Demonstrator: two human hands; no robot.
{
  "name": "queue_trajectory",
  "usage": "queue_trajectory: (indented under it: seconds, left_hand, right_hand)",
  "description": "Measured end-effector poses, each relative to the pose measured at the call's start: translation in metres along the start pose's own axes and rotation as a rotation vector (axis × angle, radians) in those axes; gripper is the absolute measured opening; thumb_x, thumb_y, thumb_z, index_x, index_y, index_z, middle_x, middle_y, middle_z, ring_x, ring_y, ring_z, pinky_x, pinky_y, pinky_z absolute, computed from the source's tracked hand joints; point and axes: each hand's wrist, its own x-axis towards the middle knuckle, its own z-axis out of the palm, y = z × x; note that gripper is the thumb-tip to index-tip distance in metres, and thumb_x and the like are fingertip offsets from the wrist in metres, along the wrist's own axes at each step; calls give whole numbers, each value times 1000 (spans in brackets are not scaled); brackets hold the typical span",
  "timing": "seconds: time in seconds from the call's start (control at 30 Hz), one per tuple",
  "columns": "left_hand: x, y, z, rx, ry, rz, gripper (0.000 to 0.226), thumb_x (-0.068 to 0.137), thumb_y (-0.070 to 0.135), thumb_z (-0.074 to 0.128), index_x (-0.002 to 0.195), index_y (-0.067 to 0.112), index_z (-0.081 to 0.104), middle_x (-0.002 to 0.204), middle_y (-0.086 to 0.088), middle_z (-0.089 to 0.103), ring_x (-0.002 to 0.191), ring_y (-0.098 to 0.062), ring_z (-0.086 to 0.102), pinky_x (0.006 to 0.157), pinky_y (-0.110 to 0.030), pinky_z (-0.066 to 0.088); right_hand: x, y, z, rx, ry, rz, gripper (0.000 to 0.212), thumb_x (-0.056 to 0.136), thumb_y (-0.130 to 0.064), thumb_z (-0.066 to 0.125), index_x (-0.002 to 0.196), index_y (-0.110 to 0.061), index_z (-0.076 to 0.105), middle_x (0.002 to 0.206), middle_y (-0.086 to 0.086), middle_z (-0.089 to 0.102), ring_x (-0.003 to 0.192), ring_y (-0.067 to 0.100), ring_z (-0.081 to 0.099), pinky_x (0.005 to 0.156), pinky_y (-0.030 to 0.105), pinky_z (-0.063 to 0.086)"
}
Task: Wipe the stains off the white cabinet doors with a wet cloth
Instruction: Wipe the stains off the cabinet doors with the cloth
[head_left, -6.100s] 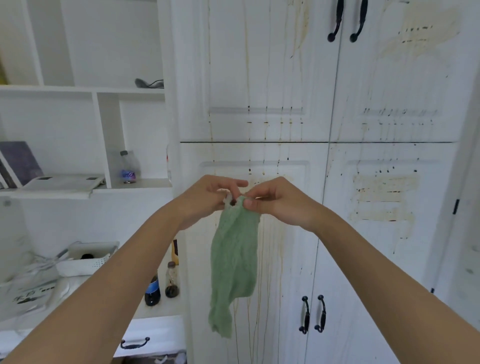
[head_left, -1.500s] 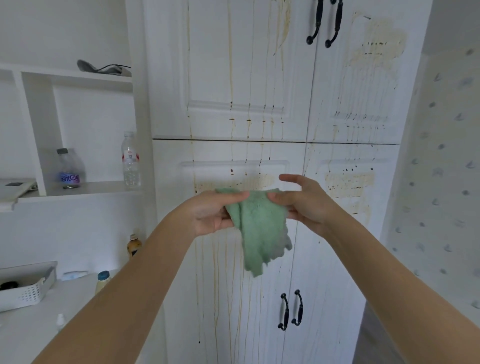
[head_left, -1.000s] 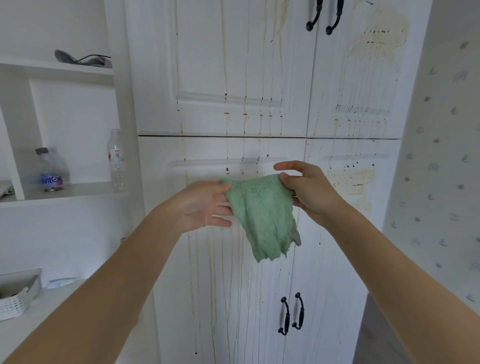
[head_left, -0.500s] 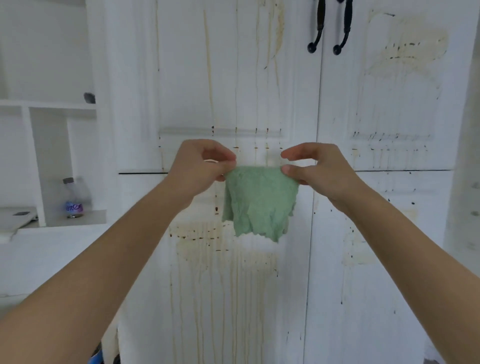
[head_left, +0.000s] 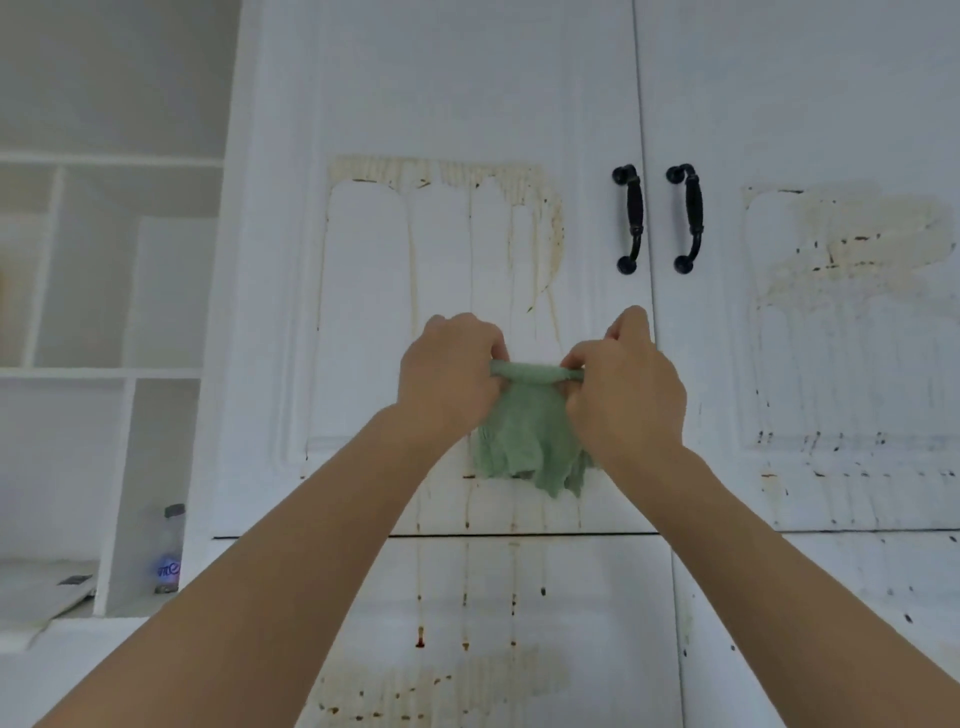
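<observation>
Before a stained white cabinet, two hands hold a green cloth (head_left: 524, 431) up between them.

Left hand (head_left: 447, 376) and right hand (head_left: 626, 387) each grip an end of the cloth's rolled top edge; the rest hangs in front of the upper left door (head_left: 363, 312). Brown drip stains (head_left: 550, 228) streak that door, beside two black handles (head_left: 631, 218).

cloth (head_left: 524, 436): top edge now rolled into a tight band between the grips, not spread flat
left hand (head_left: 447, 379): fingers curled tighter
right hand (head_left: 623, 389): closer to the left
</observation>
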Motion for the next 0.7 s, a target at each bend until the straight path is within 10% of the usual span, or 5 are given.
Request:
queue_trajectory:
  seconds: [0.3, 0.4, 0.53, 0.7]
  left_hand:
    - [45, -18, 23, 118, 343, 320, 33, 74, 35, 73, 96, 13, 63, 95, -4, 58, 90, -25, 50, 69, -31, 33]
    - [52, -50, 5, 61, 393, 398, 39, 81, 47, 53, 102, 16, 64, 109, -2, 60, 105, -23, 50, 79, -30, 31]
    - [53, -106, -30, 17, 467, 302, 49, 90, 42, 30, 119, 16, 59, 135, -4, 50, 127, -23, 38, 95, -38, 29]
    - [46, -163, -46, 60, 459, 179, 64, 89, 48, 17, 134, 13, 48, 148, -4, 35, 139, -24, 26, 109, -48, 23]
  right_hand:
    - [22, -8, 71, 436, 302, 68, 36, 102, -27, 30, 135, -15, 41, 119, -8, 44, 89, -5, 36, 73, 0, 34]
    - [22, -15, 90, 265, 315, -31, 63, 96, -45, 20, 149, -10, 21, 151, 12, 25, 136, 24, 28, 108, 37, 33]
    - [49, -37, 87, 121, 248, -28, 88, 81, -69, 2, 150, -15, -4, 159, 7, -7, 145, 20, -11, 113, 33, -12]
    - [59, -120, 104, 75, 206, -323, 80, 87, -63, 13, 151, -16, 9, 159, 9, 3, 146, 22, -5, 115, 40, -7]
